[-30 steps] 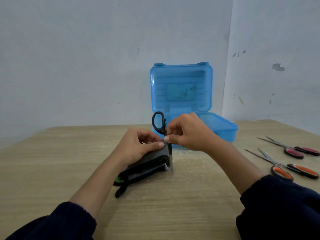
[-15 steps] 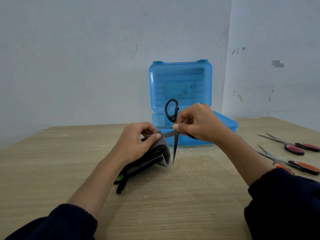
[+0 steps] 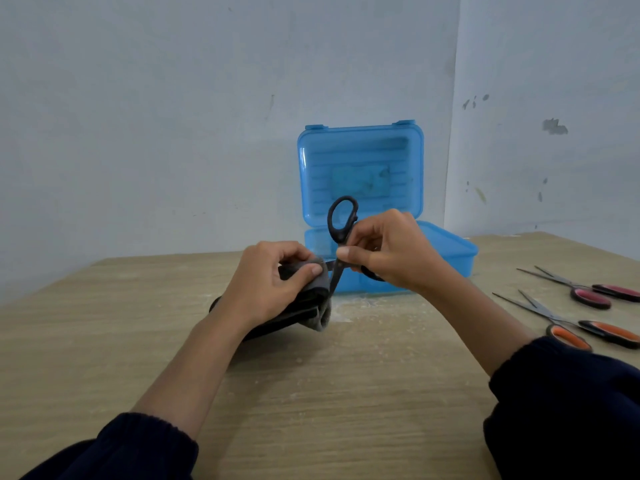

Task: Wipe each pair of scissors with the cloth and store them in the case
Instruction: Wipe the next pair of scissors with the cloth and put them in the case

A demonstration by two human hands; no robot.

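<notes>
My right hand (image 3: pixel 391 249) grips black-handled scissors (image 3: pixel 341 220) near the pivot, one handle loop pointing up, the blades spread apart. My left hand (image 3: pixel 266 280) pinches a folded dark grey cloth (image 3: pixel 317 303) around one blade; the other blade points down beside the cloth. Behind my hands stands the blue plastic case (image 3: pixel 450 251), its lid (image 3: pixel 360 168) upright and open. On the table at the right lie scissors with pink-red handles (image 3: pixel 588 292) and scissors with orange handles (image 3: pixel 581 330), both apart from my hands.
The wooden table (image 3: pixel 311 393) runs to grey walls at the back and right. Pale dust lies on the table in front of the case. My dark sleeves fill the lower corners.
The black scissors have been raised and their blades opened. My left hand lifted the cloth off the table and now pinches it around one blade.
</notes>
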